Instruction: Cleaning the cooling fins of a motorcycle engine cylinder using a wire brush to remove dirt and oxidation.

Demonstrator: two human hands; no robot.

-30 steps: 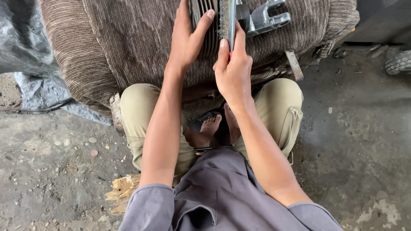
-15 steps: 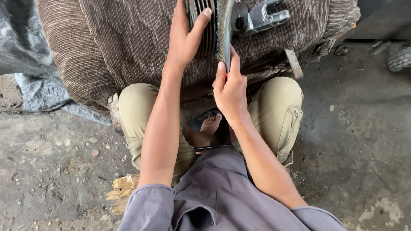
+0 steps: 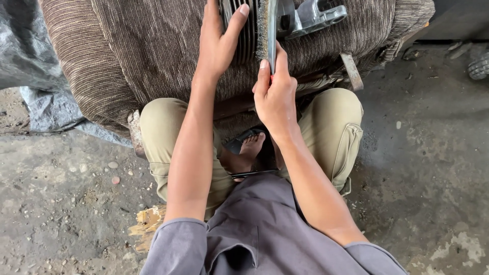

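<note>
While my left hand (image 3: 218, 43) lies flat on the ribbed metal cylinder (image 3: 248, 35), fingers together along the fins and thumb spread out to the side, it has barely shifted from a second ago, only pressing a bit more over the top. That cylinder sits on the brown striped cushion (image 3: 137, 56) in front of my knees, same spot as before. Just right of it, the wire brush (image 3: 267, 30) stands against the fins. My right hand (image 3: 275, 97) has slid down the brush handle since a second ago: earlier it was up near the bristles, now it grips lower, fingers curled and pressed together round the handle. So I judge the brush has been drawn back toward me along the fins, one stroke of scrubbing. Further right, a grey metal bracket (image 3: 313, 18) lies on the cushion, unmoved. Bare concrete floor (image 3: 433, 168) on the far right.
</note>
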